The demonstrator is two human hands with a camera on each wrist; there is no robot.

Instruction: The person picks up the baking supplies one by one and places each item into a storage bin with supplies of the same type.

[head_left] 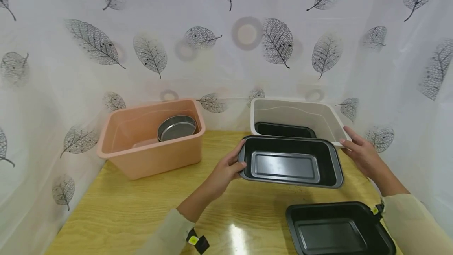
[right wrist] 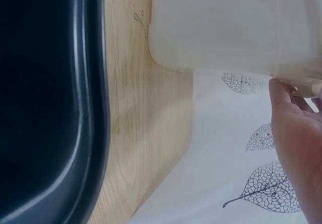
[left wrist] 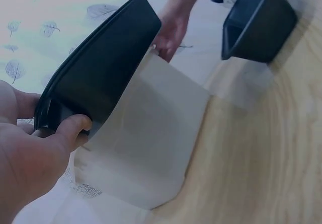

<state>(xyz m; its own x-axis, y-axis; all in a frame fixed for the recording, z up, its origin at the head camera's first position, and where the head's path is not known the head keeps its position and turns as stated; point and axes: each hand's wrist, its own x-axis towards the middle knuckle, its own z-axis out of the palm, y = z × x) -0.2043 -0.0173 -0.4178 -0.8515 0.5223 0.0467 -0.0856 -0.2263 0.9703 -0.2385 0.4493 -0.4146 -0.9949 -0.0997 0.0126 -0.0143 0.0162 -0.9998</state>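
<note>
My left hand [head_left: 226, 170] grips the left end of a dark loaf pan [head_left: 284, 166], its thumb over the rim. The pan is held tilted, its inside facing me, in front of a white plastic bin [head_left: 332, 119]. At the bin's right corner my right hand [head_left: 364, 154] holds the rim between thumb and fingers; the right wrist view shows this hand [right wrist: 297, 133] there too. Inside the bin lies another dark pan [head_left: 283, 130], partly hidden behind the held one. A larger dark baking pan [head_left: 332, 235] sits on the table below my right forearm.
A peach plastic bin [head_left: 166, 160] stands at the back left of the wooden table [head_left: 141, 207]. It holds round metal cake tins [head_left: 177, 129]. A white curtain [head_left: 198, 3] with leaf prints hangs behind and at both sides.
</note>
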